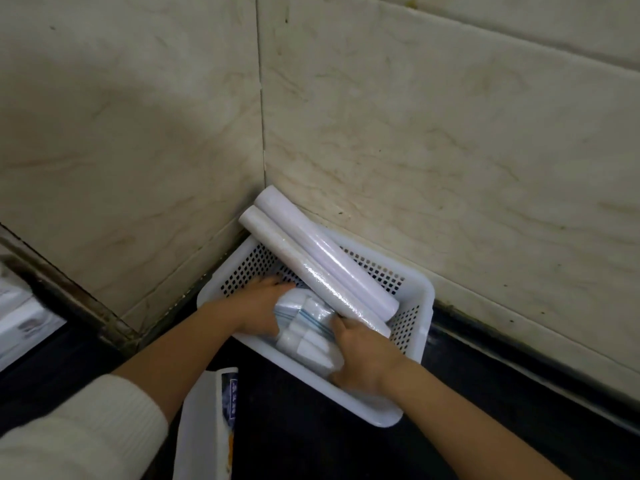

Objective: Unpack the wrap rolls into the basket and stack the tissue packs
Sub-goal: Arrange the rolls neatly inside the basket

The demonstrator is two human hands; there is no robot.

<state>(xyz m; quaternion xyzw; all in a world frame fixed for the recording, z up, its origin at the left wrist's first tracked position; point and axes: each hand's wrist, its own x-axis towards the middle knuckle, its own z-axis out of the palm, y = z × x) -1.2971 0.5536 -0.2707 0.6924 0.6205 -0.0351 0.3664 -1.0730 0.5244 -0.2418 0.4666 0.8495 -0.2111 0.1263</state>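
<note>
A white perforated plastic basket (420,292) sits in the corner where two tiled walls meet. Two long wrap rolls (311,251) lie in it slantwise, their far ends sticking out over the back rim against the wall. In the basket's near half is a clear plastic bag of small white rolls (304,336) with a blue stripe. My left hand (258,304) holds the bag's left side inside the basket. My right hand (360,355) grips its right side. Both hands look a little blurred.
The basket stands on a dark counter (346,452). A white box with a printed side (207,427) lies near the front, left of the basket. A white appliance or packaging (20,313) shows at the left edge. Marbled tile walls (415,133) close off the back.
</note>
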